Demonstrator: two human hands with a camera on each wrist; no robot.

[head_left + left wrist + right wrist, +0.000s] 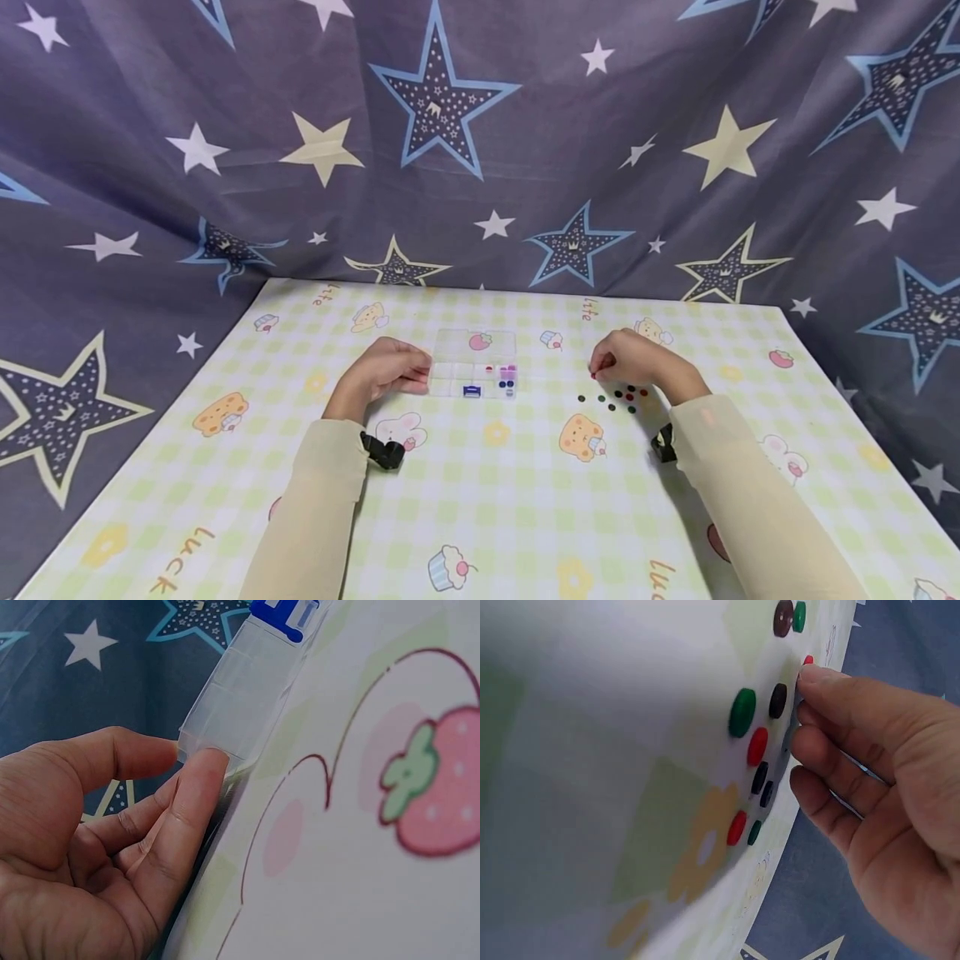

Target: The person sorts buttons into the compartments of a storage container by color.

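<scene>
A clear plastic divided box [441,380] lies on the table with its see-through lid [453,342] folded back. My left hand [386,371] grips the box's left end between thumb and fingers, seen close in the left wrist view. Inside, a red button [489,369] sits in one compartment, with purple buttons [508,372] and dark blue buttons [506,384] at the right end. To the right of the box, my right hand [628,358] pinches a small red button [808,660] at its fingertips. Loose green [742,712], red [757,746] and dark buttons [778,700] lie below that hand.
A blue latch [472,391] marks the box's front edge. The table wears a green-and-white checked cloth [420,508] with printed cartoons. Behind it hangs a dark curtain [525,192] with stars. Black straps [384,451] circle the wrists.
</scene>
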